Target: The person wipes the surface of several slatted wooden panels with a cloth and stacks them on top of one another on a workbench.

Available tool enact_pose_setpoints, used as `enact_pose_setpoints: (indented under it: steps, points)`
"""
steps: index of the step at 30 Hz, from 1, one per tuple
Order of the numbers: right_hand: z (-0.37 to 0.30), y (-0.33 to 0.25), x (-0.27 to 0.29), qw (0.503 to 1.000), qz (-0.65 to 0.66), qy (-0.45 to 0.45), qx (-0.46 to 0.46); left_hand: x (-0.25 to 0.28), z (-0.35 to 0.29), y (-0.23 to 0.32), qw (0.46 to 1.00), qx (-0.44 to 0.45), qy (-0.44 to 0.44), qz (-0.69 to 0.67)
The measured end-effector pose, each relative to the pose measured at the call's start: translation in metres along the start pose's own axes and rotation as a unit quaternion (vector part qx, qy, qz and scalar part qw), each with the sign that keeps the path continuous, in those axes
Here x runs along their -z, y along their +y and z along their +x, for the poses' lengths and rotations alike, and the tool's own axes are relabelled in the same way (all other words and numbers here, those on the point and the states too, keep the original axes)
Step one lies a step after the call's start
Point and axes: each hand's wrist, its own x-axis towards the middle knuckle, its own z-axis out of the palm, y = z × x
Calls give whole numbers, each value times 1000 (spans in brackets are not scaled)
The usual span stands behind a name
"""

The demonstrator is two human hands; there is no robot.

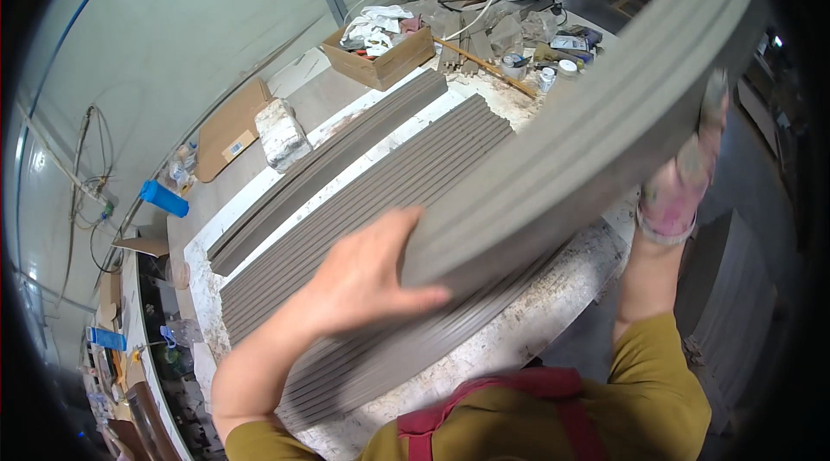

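A long grey-brown grooved moulding (571,163), blurred by motion, is raised at a slant over the table, its far end at the upper right. My bare left hand (363,271) grips its near end, thumb underneath and fingers partly hidden behind it. Farther along, my right hand (679,189), in a stained pink-and-white glove, holds its right side; some fingertips show against the edge. Beneath lie rows of similar grooved strips (346,223), side by side on the white worktable (553,288). A separate moulding (337,171) rests beyond them, nearer the wall.
Toward the wall are a cardboard box (367,74) of white cloths, a wrapped white block (281,134), a flat cardboard piece (226,128) and a blue bottle (164,198). Jars (566,69), a wooden stick (488,68) and scraps clutter the far end. Grey panels (726,288) stand at right.
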Motion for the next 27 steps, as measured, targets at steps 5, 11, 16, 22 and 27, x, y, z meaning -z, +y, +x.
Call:
enact_pose_setpoints:
  steps: [5, 11, 16, 22, 27]
  points:
    - [-105, -11, 40, 926, 159, 170, -298, -34, -87, 4, 986, 76, -132, -72]
    - [-230, -17, 60, 819, 135, 242, -502, -120, -164, -20, 893, 174, -309, -277]
    - [-289, -2, 60, 747, 164, 272, -584, -171, -209, -58, 811, 222, -361, -404]
    - [-327, 17, 77, 737, -172, 202, -622, -191, -230, -75, 751, 354, -312, -462]
    - [-310, 26, 58, 692, -107, 319, -639, -179, -221, -76, 749, 430, -292, -411]
